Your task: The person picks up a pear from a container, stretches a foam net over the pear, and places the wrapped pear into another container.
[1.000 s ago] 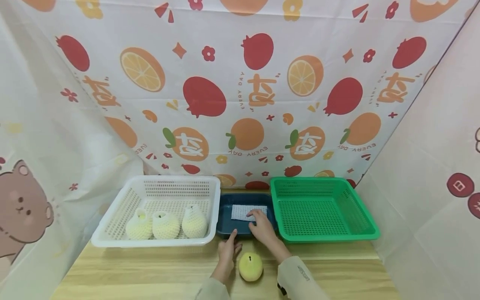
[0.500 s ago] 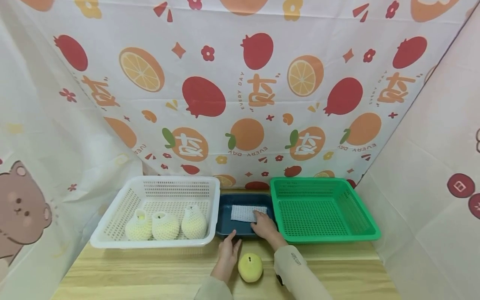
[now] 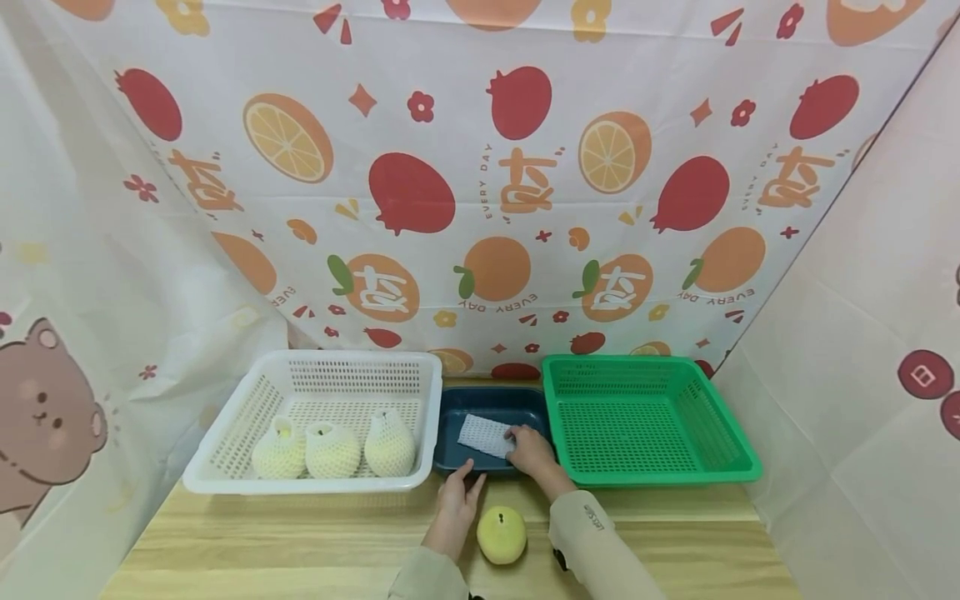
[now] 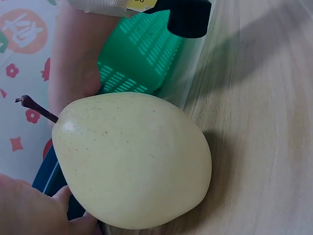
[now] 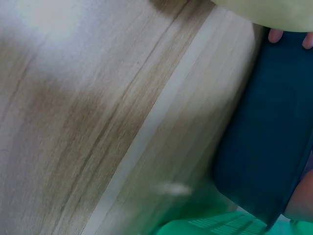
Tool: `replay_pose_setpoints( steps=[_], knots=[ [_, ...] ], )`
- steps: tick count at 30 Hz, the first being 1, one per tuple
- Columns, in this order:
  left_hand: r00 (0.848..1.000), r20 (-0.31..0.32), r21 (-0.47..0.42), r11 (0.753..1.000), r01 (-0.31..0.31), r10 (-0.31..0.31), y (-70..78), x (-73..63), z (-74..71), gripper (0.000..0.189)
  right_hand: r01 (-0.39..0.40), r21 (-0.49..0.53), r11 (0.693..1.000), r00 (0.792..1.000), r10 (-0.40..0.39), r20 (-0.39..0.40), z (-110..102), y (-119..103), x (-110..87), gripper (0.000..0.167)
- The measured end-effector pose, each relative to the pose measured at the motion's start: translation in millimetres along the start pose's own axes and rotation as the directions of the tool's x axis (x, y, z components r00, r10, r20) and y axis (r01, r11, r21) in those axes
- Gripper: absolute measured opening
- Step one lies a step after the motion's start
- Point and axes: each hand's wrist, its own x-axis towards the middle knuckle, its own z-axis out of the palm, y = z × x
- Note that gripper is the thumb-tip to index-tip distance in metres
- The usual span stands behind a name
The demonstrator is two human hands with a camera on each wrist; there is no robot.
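My right hand (image 3: 534, 454) reaches into the dark blue tray (image 3: 450, 454) and pinches the right end of a flat white foam net sleeve (image 3: 480, 435). The sleeve lies slanted in the tray. My left hand (image 3: 453, 502) touches the tray's front edge, its fingers fairly straight. Just in front of the tray, a bare yellow pear (image 3: 502, 536) stands on the table, stem up, between my two forearms. In the left wrist view the pear (image 4: 132, 161) partly covers the tray. The right wrist view shows the tray's front wall (image 5: 264, 122); the sleeve is hidden there.
On the left a white basket (image 3: 315, 485) holds 3 pears (image 3: 332, 454) in foam nets. A green basket (image 3: 660, 477) stands against the tray's right side. Behind them hangs a fruit-printed curtain (image 3: 450, 317); the wooden table (image 3: 300, 542) reaches toward me.
My right hand has closed on the sleeve's right end and drawn it toward me, so the sleeve now lies slanted. My left hand has stayed at the tray's front edge.
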Motion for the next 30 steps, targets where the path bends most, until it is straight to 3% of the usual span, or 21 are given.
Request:
replay_pose_setpoints(
  steps=[2,9,15,20,26,30],
  knots=[
    [1.000,0.002,-0.010,1.000,0.004,-0.004,-0.1,0.0,0.2,0.066,-0.001,0.012,1.000,1.000,0.001,-0.006,0,1,-0.4,0.026],
    [1.000,-0.005,-0.014,1.000,0.011,-0.011,0.6,1.5,-0.8,0.067,0.003,0.000,1.000,0.987,-0.003,-0.163,4,0,0.0,0.034],
    [1.000,-0.009,-0.016,1.000,0.005,-0.005,1.0,-0.8,-0.6,0.068,-0.024,-0.032,0.999,0.994,0.020,-0.110,3,0,0.3,0.048],
    [1.000,0.006,-0.020,1.000,0.005,-0.005,1.5,-1.6,-0.3,0.067,-0.087,-0.068,0.994,0.995,0.083,-0.059,1,-1,-0.4,0.034],
    [1.000,-0.008,-0.020,1.000,0.008,-0.008,0.4,0.3,0.7,0.066,-0.131,-0.019,0.991,0.991,0.130,-0.023,1,-2,0.7,0.018],
    [0.999,-0.026,-0.017,1.000,-0.020,0.020,-11.5,19.5,-10.7,0.071,-0.125,0.005,0.992,0.992,0.125,-0.036,-1,-1,0.8,0.015]
  ],
)
